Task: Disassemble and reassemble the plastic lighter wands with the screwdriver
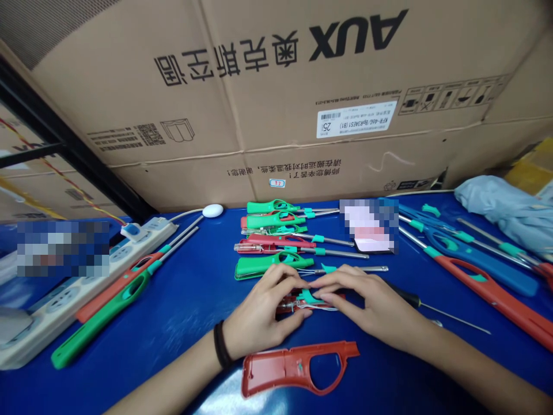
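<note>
My left hand [263,314] and my right hand [371,305] meet at the middle of the blue table [190,300]. Both pinch a small open lighter assembly [307,300] with a red base, a teal trigger part and thin wires. A loose red lighter shell half [298,366] lies just in front of my hands. A thin screwdriver [449,316] lies under and to the right of my right hand. A black band sits on my left wrist.
A pile of green and red long-nosed lighters [276,242] lies behind my hands. More lighters lie at the left [108,302] and at the right [475,259]. A white power strip [56,300] runs along the left. A large cardboard box [280,86] stands behind. Grey cloth [505,213] is at the right.
</note>
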Demonstrator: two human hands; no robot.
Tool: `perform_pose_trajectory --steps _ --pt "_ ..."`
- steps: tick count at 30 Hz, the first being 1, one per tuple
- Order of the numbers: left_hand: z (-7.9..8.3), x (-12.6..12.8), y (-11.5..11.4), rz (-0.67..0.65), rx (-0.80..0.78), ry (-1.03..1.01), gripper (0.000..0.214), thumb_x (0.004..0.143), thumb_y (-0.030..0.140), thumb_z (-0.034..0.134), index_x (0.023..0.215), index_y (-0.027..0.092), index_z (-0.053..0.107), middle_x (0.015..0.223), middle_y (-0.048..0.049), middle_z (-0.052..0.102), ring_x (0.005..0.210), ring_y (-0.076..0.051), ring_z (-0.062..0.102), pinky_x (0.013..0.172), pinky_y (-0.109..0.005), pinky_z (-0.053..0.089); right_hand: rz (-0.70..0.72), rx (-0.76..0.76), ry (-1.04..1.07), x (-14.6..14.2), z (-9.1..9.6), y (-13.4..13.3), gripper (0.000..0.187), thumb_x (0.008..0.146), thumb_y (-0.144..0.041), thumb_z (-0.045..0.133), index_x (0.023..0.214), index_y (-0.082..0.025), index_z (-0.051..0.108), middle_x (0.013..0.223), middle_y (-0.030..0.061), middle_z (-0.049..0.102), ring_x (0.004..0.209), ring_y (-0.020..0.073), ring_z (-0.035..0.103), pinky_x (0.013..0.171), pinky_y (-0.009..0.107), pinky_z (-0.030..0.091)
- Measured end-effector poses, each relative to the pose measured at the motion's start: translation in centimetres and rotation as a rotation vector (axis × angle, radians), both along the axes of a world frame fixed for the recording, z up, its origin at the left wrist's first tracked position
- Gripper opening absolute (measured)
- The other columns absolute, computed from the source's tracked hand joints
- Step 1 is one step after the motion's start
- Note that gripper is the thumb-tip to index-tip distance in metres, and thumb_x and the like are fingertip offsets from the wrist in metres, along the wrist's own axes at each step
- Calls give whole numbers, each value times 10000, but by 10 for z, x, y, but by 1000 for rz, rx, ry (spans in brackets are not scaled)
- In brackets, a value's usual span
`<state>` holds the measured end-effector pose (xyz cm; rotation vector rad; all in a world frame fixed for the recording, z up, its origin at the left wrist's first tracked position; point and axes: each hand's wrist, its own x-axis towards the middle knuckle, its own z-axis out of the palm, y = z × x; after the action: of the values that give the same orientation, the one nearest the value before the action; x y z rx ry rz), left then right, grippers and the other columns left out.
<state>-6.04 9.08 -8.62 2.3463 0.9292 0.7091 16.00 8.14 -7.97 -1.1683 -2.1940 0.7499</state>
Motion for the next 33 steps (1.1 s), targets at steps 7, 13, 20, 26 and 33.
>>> perform_pose_trajectory --steps 7,13,20,26,33 --pt "-2 0 -1 -7 17 -8 285 849 226 594 1131 206 552 1076 -76 510 1003 -196 511 905 -350 450 12 171 40 2 0 -2 184 850 -153 577 951 -271 676 823 9 636 813 155 582 744 284 472" --pt "-2 -1 -1 3 21 -20 294 846 214 591 1138 231 560 1071 -72 515 1001 -200 514 897 -351 456 66 212 -50 2 -1 -6 268 814 -134 591 993 -307 689 889 26 617 923 179 542 806 307 451" --pt "1 1 0 21 16 -12 283 833 216 584 1116 225 577 1051 -74 535 970 -203 539 867 -354 480 107 170 -170 0 7 -12 308 814 -130 573 1031 -323 673 879 25 606 871 180 546 791 325 445" --pt "2 0 1 15 -42 -61 263 839 185 571 1099 216 595 1032 -67 561 947 -188 562 845 -331 493 103 139 -172 0 7 -12 289 829 -169 579 1057 -323 670 878 31 606 877 185 538 791 321 449" --pt "-2 11 5 176 -127 -100 139 894 229 536 996 192 623 887 -43 619 756 -153 570 697 -284 499 136 150 -181 -1 9 -13 277 843 -197 580 1079 -315 664 887 31 631 886 186 555 813 339 443"
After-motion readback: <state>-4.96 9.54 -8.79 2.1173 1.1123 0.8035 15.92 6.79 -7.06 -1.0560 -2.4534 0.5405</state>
